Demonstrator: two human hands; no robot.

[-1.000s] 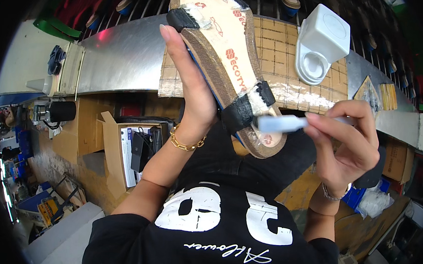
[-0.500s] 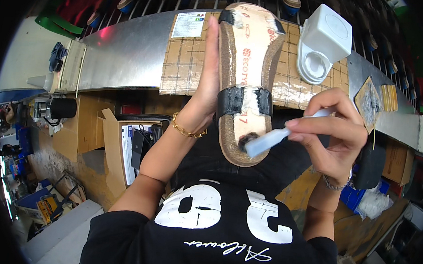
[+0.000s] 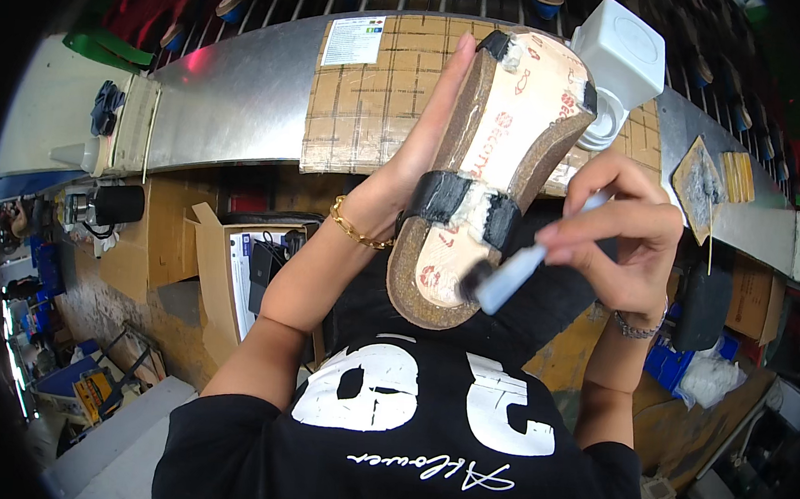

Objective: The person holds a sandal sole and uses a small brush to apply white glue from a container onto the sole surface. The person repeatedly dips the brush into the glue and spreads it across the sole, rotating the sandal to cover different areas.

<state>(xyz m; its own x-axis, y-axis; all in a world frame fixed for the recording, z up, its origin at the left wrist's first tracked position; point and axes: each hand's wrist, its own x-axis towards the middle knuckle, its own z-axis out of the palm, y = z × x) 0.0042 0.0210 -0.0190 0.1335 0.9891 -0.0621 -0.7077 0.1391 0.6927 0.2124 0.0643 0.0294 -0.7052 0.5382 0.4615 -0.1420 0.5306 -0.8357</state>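
Note:
My left hand [image 3: 419, 165] holds a sandal [image 3: 462, 254] bottom-up, with the long fingers lying along its left edge and the rest hidden beneath. The sandal has a brown cork rim, a pale printed insole board and black strap ends folded over its underside. Between the thumb and fingers of my right hand [image 3: 626, 230] is a brush with a pale plastic handle [image 3: 509, 280]. Its dark bristles touch the right side of the sandal's rounded near end; motion blurs them slightly.
A metal ledge [image 3: 229, 103] spans the front, with taped cardboard [image 3: 363, 117] on it. Behind the sandal's upper right stands a white plastic container [image 3: 621, 44] with a round cup. Beyond run conveyor bars carrying shoes. An open carton [image 3: 217, 274] sits below left.
The sandal has tilted, its far end swinging right and its near end left and closer to me. The brush has moved from the middle of the near end to its right edge.

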